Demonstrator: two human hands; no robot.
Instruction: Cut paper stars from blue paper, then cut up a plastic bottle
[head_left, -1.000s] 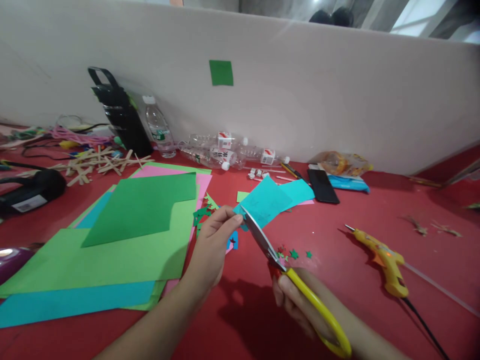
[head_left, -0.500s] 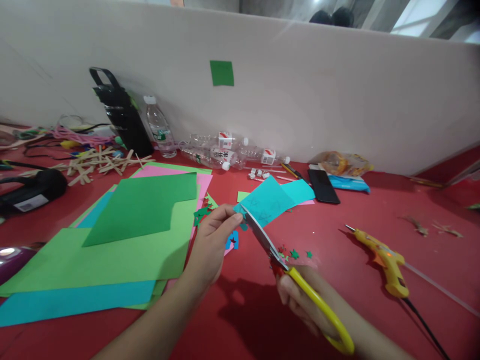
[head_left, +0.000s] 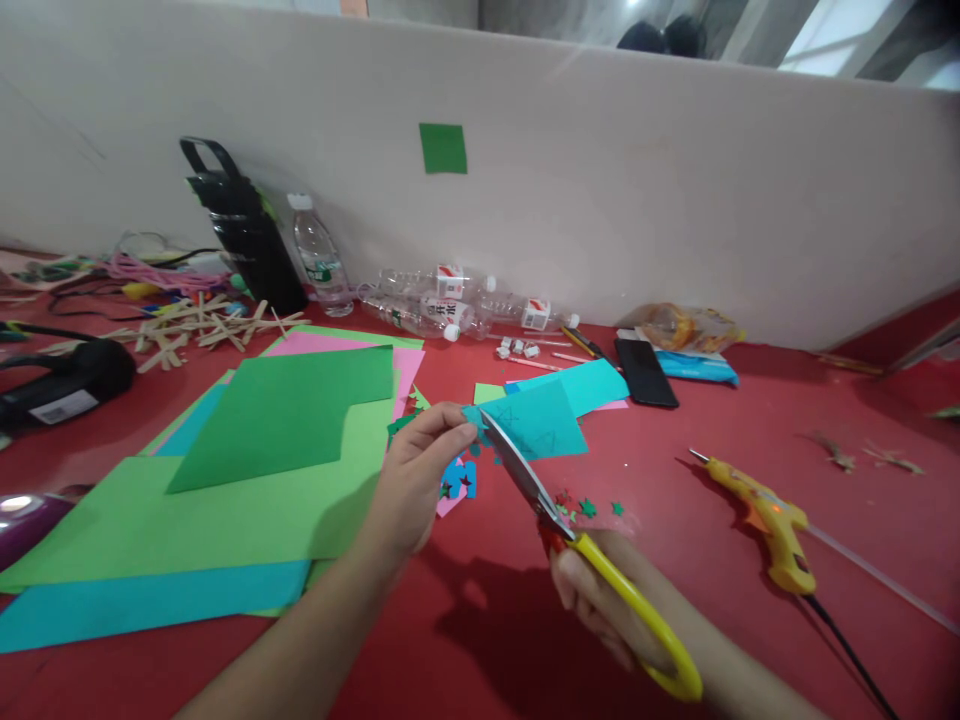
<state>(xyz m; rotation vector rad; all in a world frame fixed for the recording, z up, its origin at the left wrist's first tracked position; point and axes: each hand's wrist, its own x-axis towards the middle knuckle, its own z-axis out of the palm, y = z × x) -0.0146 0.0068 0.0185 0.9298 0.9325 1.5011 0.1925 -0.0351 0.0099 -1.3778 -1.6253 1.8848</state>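
A piece of blue paper with stars drawn on it is pinched at its left end between the thumb and fingers of my left hand. My right hand is wrapped round the yellow handle of the scissors. Their blades point up and left, with the tips at the paper close to my left fingertips. Beneath the paper, small cut stars lie on the red table. Paper scraps in blue and pink lie under my left hand, partly covered by it.
Stacked coloured sheets lie at the left. A yellow glue gun rests at the right with its cord. Along the wall are a black flask, plastic bottles and a phone. Wooden sticks lie at the back left.
The blue paper has turned clockwise, its far right end dropping nearer the table front. My left hand has shifted slightly left. The scissors have barely moved.
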